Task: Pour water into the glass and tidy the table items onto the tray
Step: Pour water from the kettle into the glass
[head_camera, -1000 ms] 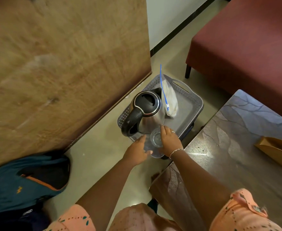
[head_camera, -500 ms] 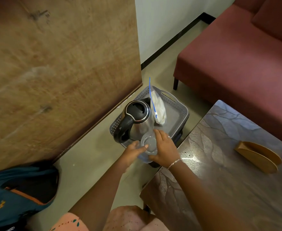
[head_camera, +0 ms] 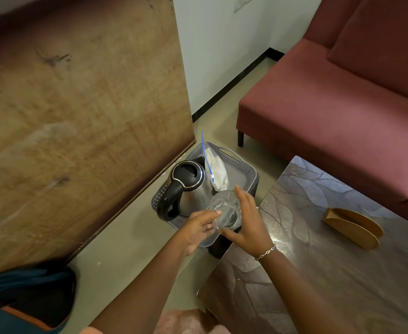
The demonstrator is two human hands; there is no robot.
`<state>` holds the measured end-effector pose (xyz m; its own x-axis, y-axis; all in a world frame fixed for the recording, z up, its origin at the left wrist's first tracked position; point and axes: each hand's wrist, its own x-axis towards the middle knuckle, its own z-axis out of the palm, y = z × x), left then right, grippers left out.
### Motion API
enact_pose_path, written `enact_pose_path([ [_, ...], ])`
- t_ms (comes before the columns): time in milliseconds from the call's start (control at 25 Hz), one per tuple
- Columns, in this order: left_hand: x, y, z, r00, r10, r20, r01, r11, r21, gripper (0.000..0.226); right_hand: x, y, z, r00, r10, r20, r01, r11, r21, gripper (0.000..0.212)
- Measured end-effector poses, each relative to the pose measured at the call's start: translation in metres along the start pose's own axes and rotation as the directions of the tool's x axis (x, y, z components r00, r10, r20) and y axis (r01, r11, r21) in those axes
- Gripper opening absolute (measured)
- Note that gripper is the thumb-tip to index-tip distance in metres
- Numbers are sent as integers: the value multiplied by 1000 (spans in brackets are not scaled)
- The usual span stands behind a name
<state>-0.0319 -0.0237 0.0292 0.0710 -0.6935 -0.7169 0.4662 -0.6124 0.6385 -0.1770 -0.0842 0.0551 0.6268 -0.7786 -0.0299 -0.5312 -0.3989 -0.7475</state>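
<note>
Glass [head_camera: 226, 210] tilted just over tray [head_camera: 244, 165], by kettle [head_camera: 188, 186] & bag [head_camera: 216, 169] already in it. Left grip [head_camera: 198, 227] pinches it, right grip [head_camera: 248, 222] cups round it. Water poured? Can't tell; wooden holder [head_camera: 352, 225] not yet off bench [head_camera: 318, 273].

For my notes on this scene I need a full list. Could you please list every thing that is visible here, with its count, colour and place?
kettle: 1, steel with black lid and handle, in the tray
zip bag: 1, clear with blue seal, white contents, in the tray beside the kettle
tray: 1, grey, between panel and table
glass: 1, clear, above the tray's near end
table: 1, dark marbled top, right
holder: 1, wooden, on the table
sofa: 1, maroon, upper right
wooden panel: 1, brown, left
backpack: 1, teal, bottom left
bracelet: 1, silver, right wrist
left hand: holds the glass
right hand: holds the glass
</note>
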Motion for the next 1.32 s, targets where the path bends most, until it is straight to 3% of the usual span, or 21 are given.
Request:
enact_pose_path([
  [120,-2,14,13,1000,3,23,-5,997,79,78,-2,4,-7,997,45,-62,-44,999,11,97],
  [200,5,30,23,995,90,-35,-84,988,130,63,-6,9,-11,993,70,-96,-70,998,0,98],
  [320,33,60,38,964,239,-117,-197,936,293,64,-18,19,-18,992,88,-94,-91,995,-30,99],
  [520,78,75,66,934,234,-270,-59,847,529,78,-43,29,-27,991,108,-80,-113,991,-66,98],
  [920,84,91,136,973,227,-38,-166,805,569,70,-59,46,-51,970,208,-129,-220,972,-86,102],
  [1120,73,76,106,907,421,-12,-290,646,706,70,-61,43,-55,968,207,-142,-220,971,-88,101],
  [1320,51,75,39,763,643,-64,-381,528,759,77,-60,36,-54,970,194,-145,-211,971,-112,101],
])
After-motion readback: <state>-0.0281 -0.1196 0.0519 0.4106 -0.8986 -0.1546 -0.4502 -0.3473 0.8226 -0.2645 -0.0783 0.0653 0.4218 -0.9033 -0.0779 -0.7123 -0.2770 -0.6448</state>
